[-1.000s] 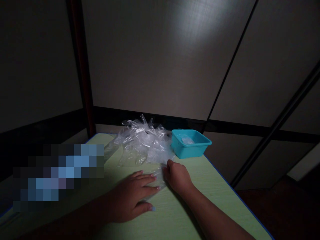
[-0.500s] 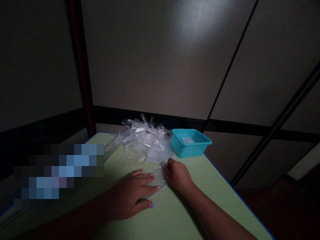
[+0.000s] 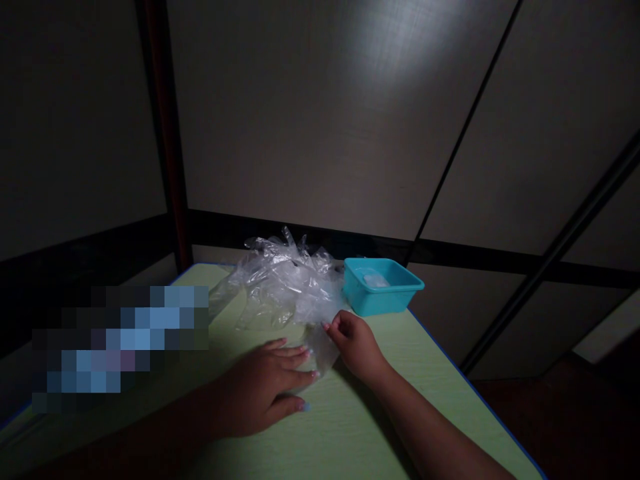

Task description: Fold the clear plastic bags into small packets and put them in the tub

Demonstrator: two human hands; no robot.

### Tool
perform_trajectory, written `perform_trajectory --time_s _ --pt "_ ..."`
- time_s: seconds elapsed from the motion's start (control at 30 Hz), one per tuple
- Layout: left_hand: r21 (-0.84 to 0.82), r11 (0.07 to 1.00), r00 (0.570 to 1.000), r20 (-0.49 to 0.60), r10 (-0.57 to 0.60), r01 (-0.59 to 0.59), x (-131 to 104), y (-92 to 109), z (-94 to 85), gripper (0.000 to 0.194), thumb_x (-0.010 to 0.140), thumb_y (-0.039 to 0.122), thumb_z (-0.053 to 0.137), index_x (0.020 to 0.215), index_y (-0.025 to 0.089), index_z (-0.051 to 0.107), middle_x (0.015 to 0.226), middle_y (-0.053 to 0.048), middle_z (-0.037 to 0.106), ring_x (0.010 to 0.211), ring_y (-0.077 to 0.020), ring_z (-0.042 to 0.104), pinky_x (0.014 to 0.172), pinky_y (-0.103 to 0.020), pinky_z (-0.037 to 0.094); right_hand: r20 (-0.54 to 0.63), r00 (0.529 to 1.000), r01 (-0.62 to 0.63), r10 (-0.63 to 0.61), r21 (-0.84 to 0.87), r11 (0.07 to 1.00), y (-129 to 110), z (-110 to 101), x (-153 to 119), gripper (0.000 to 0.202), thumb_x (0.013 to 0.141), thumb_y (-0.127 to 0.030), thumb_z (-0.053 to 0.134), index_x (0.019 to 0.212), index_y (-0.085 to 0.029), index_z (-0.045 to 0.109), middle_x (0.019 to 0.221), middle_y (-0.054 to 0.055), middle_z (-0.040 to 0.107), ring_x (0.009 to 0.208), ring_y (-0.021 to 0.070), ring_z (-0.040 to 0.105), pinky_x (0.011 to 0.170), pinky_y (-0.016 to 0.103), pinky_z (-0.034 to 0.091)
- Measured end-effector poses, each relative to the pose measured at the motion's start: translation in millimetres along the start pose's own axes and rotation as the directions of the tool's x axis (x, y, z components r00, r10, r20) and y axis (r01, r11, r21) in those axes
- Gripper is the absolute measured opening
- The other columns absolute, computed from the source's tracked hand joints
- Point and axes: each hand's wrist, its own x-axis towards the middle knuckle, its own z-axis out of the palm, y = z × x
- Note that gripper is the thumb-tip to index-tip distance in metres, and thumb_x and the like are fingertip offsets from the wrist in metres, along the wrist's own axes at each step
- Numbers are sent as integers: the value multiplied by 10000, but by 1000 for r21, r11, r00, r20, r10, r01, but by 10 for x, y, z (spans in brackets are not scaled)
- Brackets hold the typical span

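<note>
**One clear plastic piece (image 3: 326, 353) lies spread between my left hand (image 3: 260, 390) and my right hand (image 3: 357, 347)**

Taking twelve o'clock as straight ahead of me, my left hand is nearest, toward half past ten. It is open and palm down, fingers fanned, with the fingertips at the left edge of the plastic. The piece itself is at twelve o'clock on the pale green tabletop (image 3: 420, 380). My right hand is just past twelve; thumb and forefinger pinch the far edge of the film, the rest of the fingers curled in loosely.

What has just changed is that right hand: it has eased from a tighter fist into a lighter pinch, slightly farther from me. The film now shows broader and smoother between my hands, so I judge that it is being drawn out flat while the left hand steadies it.

Beyond, just before twelve, sits a crumpled pile of clear plastic (image 3: 287, 283) with finger-like tips poking up. Its near edge comes close to my piece; I cannot tell whether they touch. At one o'clock a turquoise tub (image 3: 383, 301) stands upright beside the pile, with a small whitish item (image 3: 376, 280) inside. A pixelated patch (image 3: 135, 333) hides whatever is at ten. Farthest off, dark wall panels (image 3: 310, 133) rise behind everything.
</note>
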Motion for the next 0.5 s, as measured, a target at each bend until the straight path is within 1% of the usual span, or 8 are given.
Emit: perform_trajectory --time_s 0.2,0.4,0.5 --pt "-21 1000 1000 7 -9 9 -5 -1 1 425 948 418 501 1358 307 485 1427 -94 432 1324 -280 393 1069 -543 288 27 999 22 -28 204 979 -10 56 9 326 784 -443 572 622 -208 416 564 -60 397 520 101 356 478 214 268" --pt "-48 999 1000 -9 -11 11 11 -2 8 448 930 408 535 1365 317 475 1444 -75 406 1317 -288 404 1074 -542 283 72 997 14 -39 324 946 -50 78 -3 348 770 -460 614 631 -206 421 572 -66 394 514 94 348 482 213 270" --pt "-37 999 1000 5 -11 11 18 5 3 452 934 398 527 1373 308 467 1446 -79 402 1320 -291 397 1072 -550 284 97 994 11 -49 359 933 -88 93 -18 361 769 -470 620 629 -205 419 571 -69 389 512 91 340 485 212 269"
